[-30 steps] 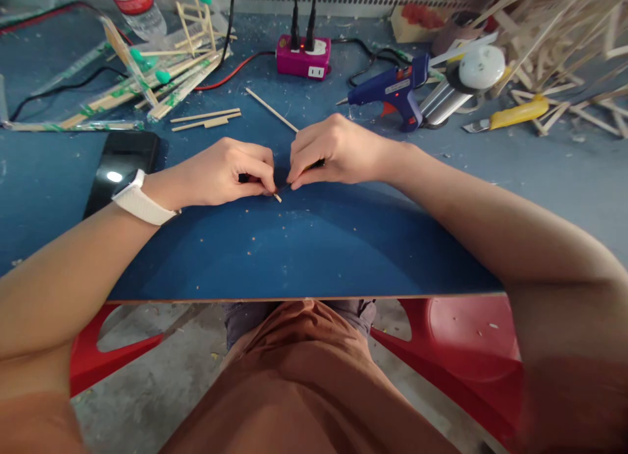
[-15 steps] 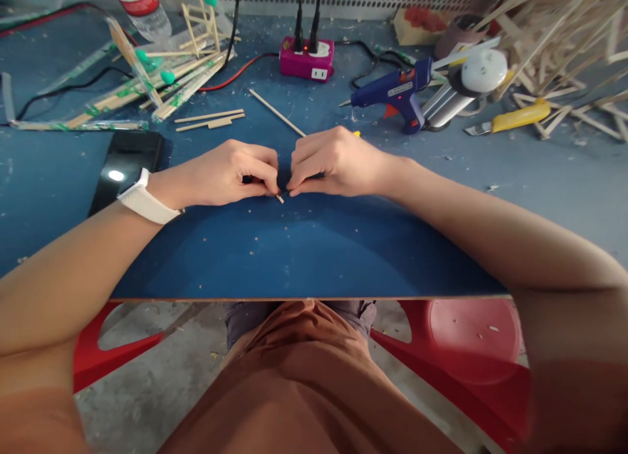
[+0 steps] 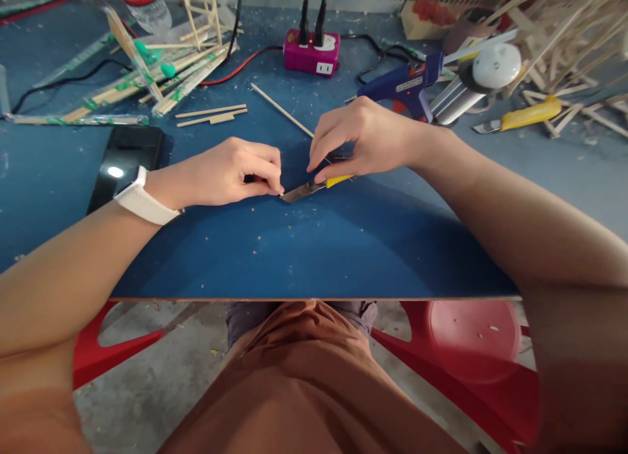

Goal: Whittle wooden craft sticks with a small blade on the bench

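My left hand [image 3: 240,169] is closed in a pinch low over the blue table, holding a small wooden stick that is mostly hidden by the fingers. My right hand [image 3: 360,140] grips a yellow utility knife [image 3: 338,180], its thumb near the base of the blade. The metal blade [image 3: 303,191] points left, with its tip right beside my left fingertips. Just behind, a long thin wooden stick [image 3: 282,109] lies slantwise on the table, its near end reaching my right hand. Several short cut sticks [image 3: 212,116] lie beyond my left hand.
A black phone [image 3: 127,154] with its light on lies by my left wrist. Behind stand a purple power adapter [image 3: 311,53] and a blue glue gun [image 3: 405,84]. Another yellow cutter [image 3: 530,114] and a stick heap [image 3: 564,55] are at right, bundled sticks [image 3: 122,97] at left.
My right hand has moved right and up, away from my left fingertips, and the knife's blade and yellow handle now show. My left hand has stayed nearly in place.
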Available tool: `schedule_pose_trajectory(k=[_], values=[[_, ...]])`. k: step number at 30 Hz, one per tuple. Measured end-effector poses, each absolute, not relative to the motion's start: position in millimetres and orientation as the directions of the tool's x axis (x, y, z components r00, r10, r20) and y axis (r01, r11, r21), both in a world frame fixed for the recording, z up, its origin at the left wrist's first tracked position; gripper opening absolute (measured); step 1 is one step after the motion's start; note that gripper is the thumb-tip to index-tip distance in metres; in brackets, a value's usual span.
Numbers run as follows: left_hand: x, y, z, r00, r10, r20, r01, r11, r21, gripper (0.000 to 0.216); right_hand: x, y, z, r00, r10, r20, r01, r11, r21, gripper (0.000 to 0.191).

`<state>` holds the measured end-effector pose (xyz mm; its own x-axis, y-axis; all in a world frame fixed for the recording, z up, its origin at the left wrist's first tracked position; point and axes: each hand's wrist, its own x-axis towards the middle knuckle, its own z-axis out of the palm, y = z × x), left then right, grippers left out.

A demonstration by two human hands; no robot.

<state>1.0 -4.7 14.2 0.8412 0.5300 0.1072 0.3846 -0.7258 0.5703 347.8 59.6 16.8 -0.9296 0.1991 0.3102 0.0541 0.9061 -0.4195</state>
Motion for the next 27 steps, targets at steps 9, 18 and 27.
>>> schedule_pose_trajectory(k=[9,18,27], values=[[3,-5,14,0.846,0.520,0.117,0.356,-0.716,0.601,0.036,351,51,30,-0.968,0.187,0.165,0.101,0.899,-0.425,0.052],[3,-5,13,0.836,0.540,0.096,0.352,-0.662,0.662,0.038,348,46,32,-0.927,0.200,0.318,0.040,0.893,-0.447,0.046],[2,-4,12,0.825,0.557,0.097,0.362,-0.651,0.667,0.042,351,58,3,-0.900,0.098,0.424,-0.034,0.956,-0.293,0.024]])
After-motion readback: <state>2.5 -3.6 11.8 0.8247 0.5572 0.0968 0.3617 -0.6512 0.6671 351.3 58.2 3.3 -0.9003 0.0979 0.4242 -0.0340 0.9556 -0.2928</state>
